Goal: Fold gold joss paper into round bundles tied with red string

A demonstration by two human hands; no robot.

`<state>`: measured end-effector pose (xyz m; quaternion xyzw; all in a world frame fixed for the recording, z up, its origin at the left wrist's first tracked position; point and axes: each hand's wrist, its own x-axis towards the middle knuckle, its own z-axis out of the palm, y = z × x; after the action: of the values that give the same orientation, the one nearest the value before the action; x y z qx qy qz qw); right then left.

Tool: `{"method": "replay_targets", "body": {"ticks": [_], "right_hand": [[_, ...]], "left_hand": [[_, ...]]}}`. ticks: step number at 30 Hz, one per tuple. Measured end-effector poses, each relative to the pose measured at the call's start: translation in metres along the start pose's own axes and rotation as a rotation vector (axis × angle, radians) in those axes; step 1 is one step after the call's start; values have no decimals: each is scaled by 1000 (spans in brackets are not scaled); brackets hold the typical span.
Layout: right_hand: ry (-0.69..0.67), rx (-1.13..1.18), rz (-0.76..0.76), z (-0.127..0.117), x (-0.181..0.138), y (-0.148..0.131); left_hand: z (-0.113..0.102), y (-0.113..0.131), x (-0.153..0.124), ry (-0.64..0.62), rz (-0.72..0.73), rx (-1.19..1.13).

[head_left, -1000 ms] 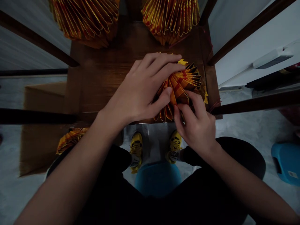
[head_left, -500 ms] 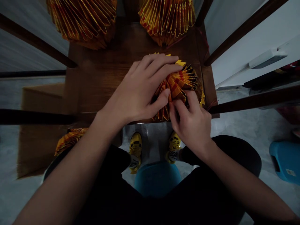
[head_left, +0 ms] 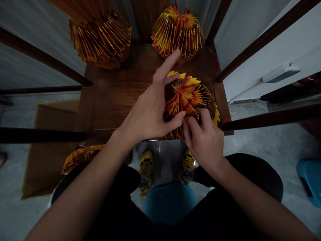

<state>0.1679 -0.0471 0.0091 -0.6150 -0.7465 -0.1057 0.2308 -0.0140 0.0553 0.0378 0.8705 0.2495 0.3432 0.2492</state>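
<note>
A pleated gold-and-red paper ornament (head_left: 193, 92) lies at the front right of the wooden surface, a red string (head_left: 178, 91) crossing its middle. My left hand (head_left: 151, 108) is over its left side, index finger raised and thumb stretched toward the near folds; these fingers are apart and grip nothing that I can see. From the near side, my right hand (head_left: 205, 137) pinches a fold of the ornament between thumb and fingers. Its fingertips are partly hidden in the pleats, close to my left thumb tip.
Two larger pleated paper pieces (head_left: 102, 42) (head_left: 179, 31) stand along the back of the wooden surface (head_left: 115, 90). Dark wooden bars (head_left: 42, 52) slope away on both sides. Below are a cardboard piece (head_left: 45, 164), another pleated piece (head_left: 80, 159) and blue stools (head_left: 170, 202) (head_left: 309, 180).
My left hand has lifted its index finger off the ornament, uncovering the red string and the upper pleats. My right hand keeps its pinch on the near fold. The camera view has tilted up slightly.
</note>
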Motion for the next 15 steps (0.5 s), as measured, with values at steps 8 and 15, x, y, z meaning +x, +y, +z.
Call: {"method": "replay_targets", "body": {"ticks": [8, 15], "right_hand": [[21, 27, 7, 0, 0, -1], [56, 242, 31, -9, -3, 5]], "left_hand": [[-3, 5, 0, -34, -50, 30], [-7, 5, -1, -81, -18, 301]]}}
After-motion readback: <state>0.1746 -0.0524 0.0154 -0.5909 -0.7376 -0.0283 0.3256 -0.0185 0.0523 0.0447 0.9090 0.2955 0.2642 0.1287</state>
